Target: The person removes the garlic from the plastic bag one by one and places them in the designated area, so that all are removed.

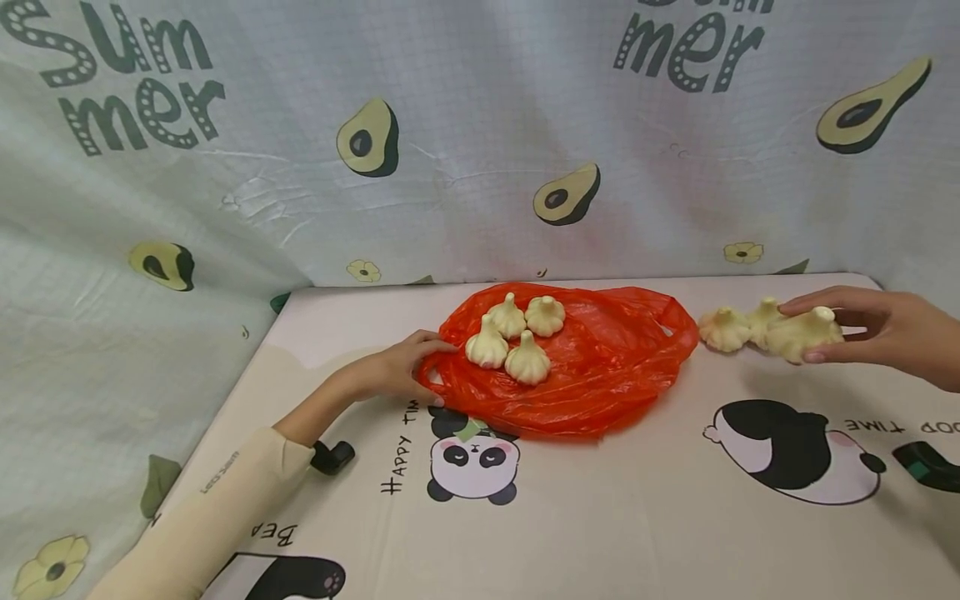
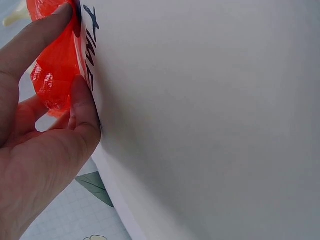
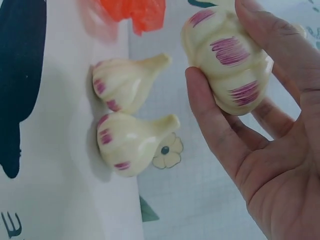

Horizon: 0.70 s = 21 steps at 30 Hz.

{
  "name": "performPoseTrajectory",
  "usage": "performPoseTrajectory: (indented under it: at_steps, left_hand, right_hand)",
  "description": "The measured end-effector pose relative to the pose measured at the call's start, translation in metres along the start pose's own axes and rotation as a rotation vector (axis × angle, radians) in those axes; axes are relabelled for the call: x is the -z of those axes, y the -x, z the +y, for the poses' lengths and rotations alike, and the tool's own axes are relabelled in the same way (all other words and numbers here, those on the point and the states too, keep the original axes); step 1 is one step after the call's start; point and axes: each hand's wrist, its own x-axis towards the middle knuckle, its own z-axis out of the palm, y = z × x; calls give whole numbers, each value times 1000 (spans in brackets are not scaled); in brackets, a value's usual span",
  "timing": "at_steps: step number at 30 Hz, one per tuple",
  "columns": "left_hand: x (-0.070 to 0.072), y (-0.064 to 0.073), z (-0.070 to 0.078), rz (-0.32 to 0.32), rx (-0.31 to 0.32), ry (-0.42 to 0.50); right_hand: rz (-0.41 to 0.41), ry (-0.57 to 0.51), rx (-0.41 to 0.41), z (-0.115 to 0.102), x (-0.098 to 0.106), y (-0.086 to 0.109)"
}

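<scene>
Flat on the table lies a red plastic bag, with several cream garlic bulbs grouped on its left part. My left hand holds the bag's left edge; in the left wrist view its thumb and bent fingers are at the crumpled red plastic. At the right, my right hand grips a glossy garlic bulb with purple streaks between thumb and fingers, raised off the table. Beside it stand two more bulbs, one garlic bulb near the bag's right end and another garlic bulb close by.
The table has a pale cover printed with pandas and words. Behind it hangs a grey-white cloth with avocado prints, meeting the table's back edge. A black strap piece shows at the left wrist, and a dark band at the right.
</scene>
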Motion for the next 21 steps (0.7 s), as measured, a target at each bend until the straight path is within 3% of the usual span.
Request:
performPoseTrajectory:
  at_steps: [21]
  left_hand:
    - [-2,0,1,5,-2,1]
  right_hand:
    - [83,-54,-84,19,6,9]
